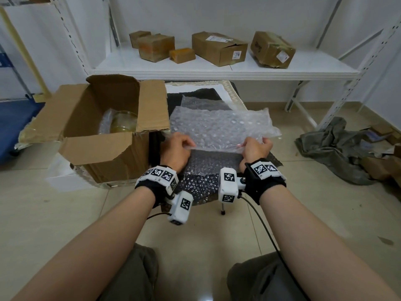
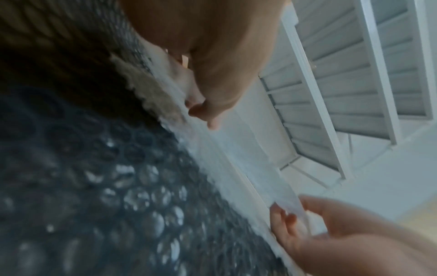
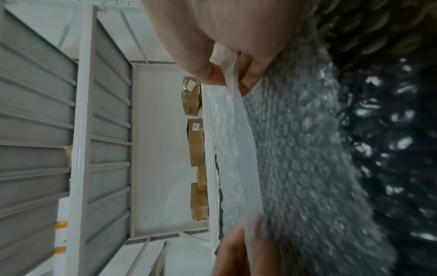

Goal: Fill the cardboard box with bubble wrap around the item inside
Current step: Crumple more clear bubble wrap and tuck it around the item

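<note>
While pinching the bubble wrap sheet (image 1: pixel 219 124) at twelve o'clock, left hand (image 1: pixel 175 148) and right hand (image 1: pixel 256 147) gripping its near edge: picking-up step. Next: carry to ten o'clock, tuck around glass item (image 1: pixel 122 122) inside cardboard box (image 1: pixel 97 146).

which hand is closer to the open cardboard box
Left. The left hand pinches the bubble wrap sheet right beside the cardboard box; the right hand grips the sheet's far end, away from it.

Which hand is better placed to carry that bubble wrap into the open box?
Probably the left hand. It pinches the bubble wrap sheet on the side next to the open cardboard box; the right hand pinches the far corner, away from the box.
</note>
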{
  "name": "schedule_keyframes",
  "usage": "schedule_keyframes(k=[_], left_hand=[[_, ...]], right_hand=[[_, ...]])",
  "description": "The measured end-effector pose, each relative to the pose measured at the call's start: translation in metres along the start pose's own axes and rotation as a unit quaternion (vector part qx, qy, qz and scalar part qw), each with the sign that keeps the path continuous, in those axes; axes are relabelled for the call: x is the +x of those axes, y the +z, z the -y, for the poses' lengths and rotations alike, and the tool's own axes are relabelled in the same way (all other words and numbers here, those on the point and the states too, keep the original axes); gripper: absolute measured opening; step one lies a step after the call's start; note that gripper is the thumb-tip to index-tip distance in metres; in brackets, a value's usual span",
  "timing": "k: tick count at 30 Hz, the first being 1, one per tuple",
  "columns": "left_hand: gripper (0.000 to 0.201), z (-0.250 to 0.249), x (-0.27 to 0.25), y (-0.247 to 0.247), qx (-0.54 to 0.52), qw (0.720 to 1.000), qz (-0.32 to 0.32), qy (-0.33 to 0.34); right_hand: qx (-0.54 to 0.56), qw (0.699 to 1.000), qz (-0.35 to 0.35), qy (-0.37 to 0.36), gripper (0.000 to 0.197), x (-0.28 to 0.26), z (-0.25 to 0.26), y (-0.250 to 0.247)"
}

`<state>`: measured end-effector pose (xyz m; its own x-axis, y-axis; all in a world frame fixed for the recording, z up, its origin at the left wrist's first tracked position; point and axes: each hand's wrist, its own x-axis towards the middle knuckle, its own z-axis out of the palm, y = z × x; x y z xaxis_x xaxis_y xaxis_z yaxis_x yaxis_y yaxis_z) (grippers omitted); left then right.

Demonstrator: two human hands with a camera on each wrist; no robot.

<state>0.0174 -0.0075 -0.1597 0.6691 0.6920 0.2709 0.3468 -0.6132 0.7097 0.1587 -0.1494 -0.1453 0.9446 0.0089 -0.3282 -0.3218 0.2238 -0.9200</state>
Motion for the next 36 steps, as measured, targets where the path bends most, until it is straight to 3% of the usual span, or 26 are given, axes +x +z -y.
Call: schedule_keyframes(k=[6, 12, 16, 20, 22, 29, 34, 36], left_hand=[[0.021, 0.013, -0.005, -0.012, -0.007, 0.998, -0.044, -0.034], [0.034, 0.001, -0.008, -0.013, -0.175, 0.974, -0.094, -0.105], [0.033, -0.007, -0.004, -0.010, -0.333, 0.916, -0.029, -0.222], [0.055, -0.019, -0.008, -0.010, -0.520, 0.825, -0.025, -0.218], [0.053, -0.017, -0.006, -0.010, -0.555, 0.800, -0.023, -0.224], [0.050, -0.001, 0.000, -0.015, -0.519, 0.803, -0.027, -0.290], [0.019, -0.002, 0.005, -0.012, -0.408, 0.860, -0.034, -0.305], [0.023, 0.000, 0.004, -0.009, -0.417, 0.857, -0.024, -0.303]], right_hand=[[0.025, 0.999, -0.024, 0.014, 0.066, 0.004, 0.003, -0.006], [-0.026, 0.999, -0.032, -0.004, 0.077, 0.003, 0.003, -0.010], [-0.047, 0.999, -0.014, -0.012, 0.078, 0.001, 0.002, -0.009], [-0.056, 0.998, -0.011, -0.011, 0.078, -0.003, 0.003, -0.010], [-0.057, 0.998, -0.009, -0.010, 0.080, -0.002, 0.004, -0.011], [-0.023, 0.999, -0.012, -0.030, 0.064, 0.000, 0.002, -0.015], [0.013, 1.000, -0.020, 0.002, 0.072, 0.000, 0.007, -0.017], [0.035, 0.999, -0.018, 0.021, 0.082, -0.003, 0.010, -0.018]])
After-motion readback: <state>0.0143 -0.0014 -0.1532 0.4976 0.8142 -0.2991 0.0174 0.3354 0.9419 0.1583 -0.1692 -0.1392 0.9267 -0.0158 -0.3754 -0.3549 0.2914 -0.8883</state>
